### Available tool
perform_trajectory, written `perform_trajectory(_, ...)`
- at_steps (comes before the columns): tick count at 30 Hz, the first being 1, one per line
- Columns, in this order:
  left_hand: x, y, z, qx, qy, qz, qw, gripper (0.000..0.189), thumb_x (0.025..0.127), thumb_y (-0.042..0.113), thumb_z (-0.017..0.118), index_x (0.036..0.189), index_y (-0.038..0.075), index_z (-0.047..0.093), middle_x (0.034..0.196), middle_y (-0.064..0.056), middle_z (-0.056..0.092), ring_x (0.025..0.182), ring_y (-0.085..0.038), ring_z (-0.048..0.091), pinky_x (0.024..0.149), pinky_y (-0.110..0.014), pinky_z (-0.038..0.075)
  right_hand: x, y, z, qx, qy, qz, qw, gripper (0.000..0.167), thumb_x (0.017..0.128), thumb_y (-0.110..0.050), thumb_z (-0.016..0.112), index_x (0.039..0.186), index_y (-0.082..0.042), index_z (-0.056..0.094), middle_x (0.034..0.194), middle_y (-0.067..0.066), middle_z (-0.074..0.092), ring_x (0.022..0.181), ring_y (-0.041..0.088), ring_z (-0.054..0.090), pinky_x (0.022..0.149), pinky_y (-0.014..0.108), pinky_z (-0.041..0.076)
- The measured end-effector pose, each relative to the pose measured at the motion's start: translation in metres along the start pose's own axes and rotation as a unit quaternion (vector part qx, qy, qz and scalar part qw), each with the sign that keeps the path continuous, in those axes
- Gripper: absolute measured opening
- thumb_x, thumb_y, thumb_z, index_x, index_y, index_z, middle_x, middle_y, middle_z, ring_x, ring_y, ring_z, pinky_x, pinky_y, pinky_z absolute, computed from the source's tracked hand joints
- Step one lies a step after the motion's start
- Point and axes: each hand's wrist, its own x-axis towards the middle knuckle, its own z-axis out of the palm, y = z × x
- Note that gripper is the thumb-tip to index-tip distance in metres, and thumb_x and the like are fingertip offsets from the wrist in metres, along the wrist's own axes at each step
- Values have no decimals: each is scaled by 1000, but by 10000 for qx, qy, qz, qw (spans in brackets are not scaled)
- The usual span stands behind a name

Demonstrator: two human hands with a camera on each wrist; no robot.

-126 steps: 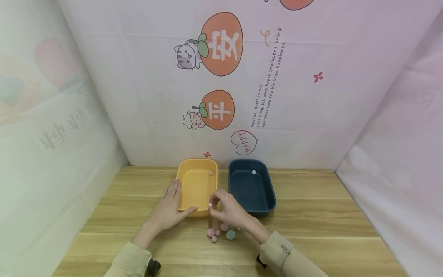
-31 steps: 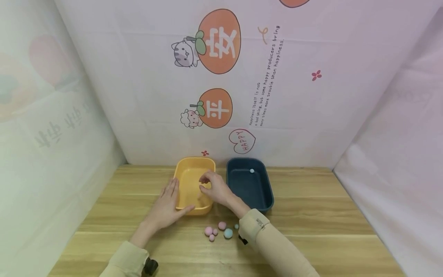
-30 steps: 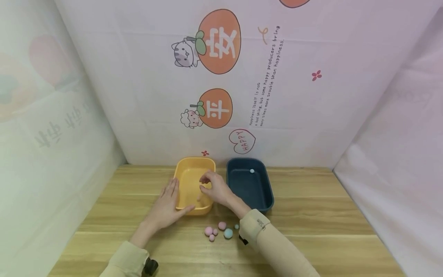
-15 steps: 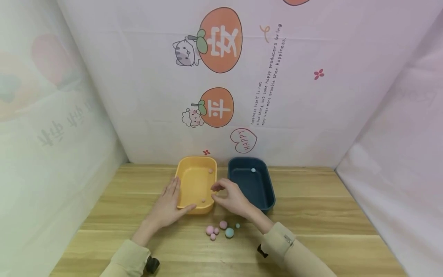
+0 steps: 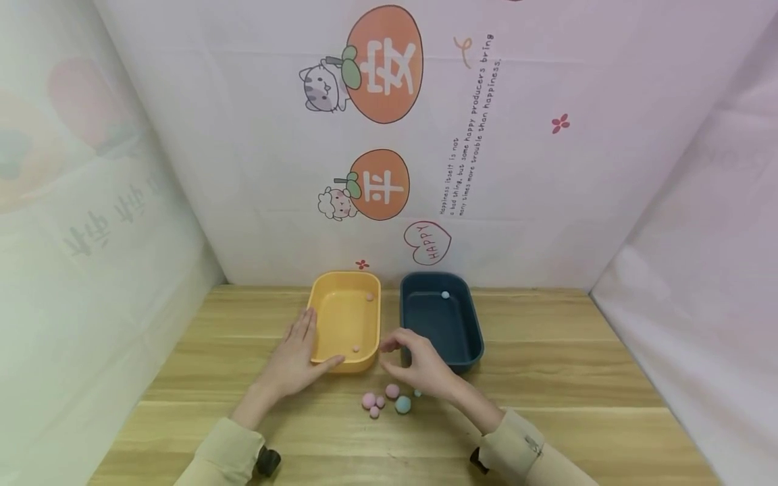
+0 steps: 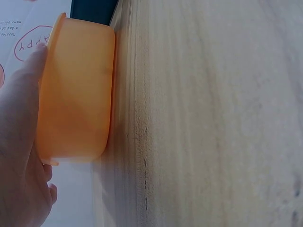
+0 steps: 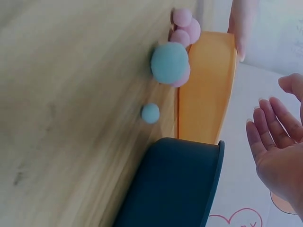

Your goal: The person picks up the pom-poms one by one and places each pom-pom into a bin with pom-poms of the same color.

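My left hand [image 5: 294, 354] rests on the near left corner of a yellow plastic tub [image 5: 340, 320], fingers straight along its side and thumb on the front rim. Two small pink balls [image 5: 355, 349] lie inside that tub. My right hand [image 5: 422, 364] hovers, empty, between the yellow tub and a dark blue tub [image 5: 434, 327]; in the right wrist view its fingers are loosely spread, thumb apart. Below it on the table sit several pink balls [image 5: 369, 401], a large teal ball [image 5: 403, 405] and a small teal ball [image 7: 150, 113]. One pale blue ball [image 5: 446, 295] is in the dark blue tub.
Both tubs stand side by side at the back of the wooden table [image 5: 547, 378], against a printed white cloth wall [image 5: 261, 169]. Cloth sides rise at left and right. Each sleeve has a black strap piece [image 5: 268, 462] near the cuff.
Earlier my right hand pinched a small pink ball and reached over the yellow tub; that ball now lies near its front. The hand has withdrawn right and nearer. My left hand stays put.
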Motion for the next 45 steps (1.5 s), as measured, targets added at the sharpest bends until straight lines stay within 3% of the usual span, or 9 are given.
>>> perform_trajectory(6,-1,0,0,-8,-41,-32,10000,122,100,78,59,172,-10,13,182,-29,13,171,-45,18,138,-65,22,-10,-2,2,128,-178,-113,9997,19,97,-4,80,115,-9,75,115,9,77,109,25,71,100,35,62)
perform_trajectory(14,1,-1,1,-11,-88,-47,9999,123,100,79,58,172,-9,11,182,-28,12,172,-45,16,139,-64,21,-18,-3,7,206,-537,164,9982,22,98,-8,81,118,-12,75,121,10,78,115,24,70,106,45,61)
perform_trajectory(21,2,0,-1,23,-116,-37,9999,123,100,79,58,172,-9,11,183,-28,11,172,-45,16,139,-64,21,-22,6,15,330,-757,-22,9966,26,98,-10,82,123,-9,74,123,12,78,117,26,71,107,48,61)
perform_trajectory(28,3,0,-3,42,-159,-32,9999,123,100,78,58,172,-10,12,183,-28,10,172,-45,16,139,-64,22,-23,8,23,302,-1257,140,9915,48,98,-24,86,138,-2,70,141,17,72,130,32,68,112,47,59)
perform_trajectory(31,2,0,-2,21,-194,-53,9998,123,100,79,58,172,-9,11,183,-28,9,172,-45,15,139,-64,21,-24,8,27,374,-1434,147,9888,54,98,-24,86,142,0,67,143,18,71,126,34,67,109,49,60)
perform_trajectory(35,2,-1,-2,-2,-203,-52,9998,123,101,78,58,172,-10,10,182,-29,9,172,-45,14,139,-64,21,-24,10,32,459,-1555,118,9867,55,97,-23,87,142,1,66,138,17,72,119,31,67,104,45,61)
perform_trajectory(41,3,-1,-3,14,-222,-49,9997,122,101,76,60,171,-10,10,182,-31,11,172,-46,13,139,-65,20,-24,15,40,400,-1843,153,9819,61,92,-29,92,141,-2,67,125,8,73,109,16,67,99,28,59)
perform_trajectory(45,3,-1,-3,33,-244,-32,9997,123,100,77,59,172,-10,9,183,-29,8,172,-46,13,139,-64,20,-25,18,44,228,-1762,150,9840,61,91,-28,93,140,-2,68,126,7,72,108,13,65,97,24,57)
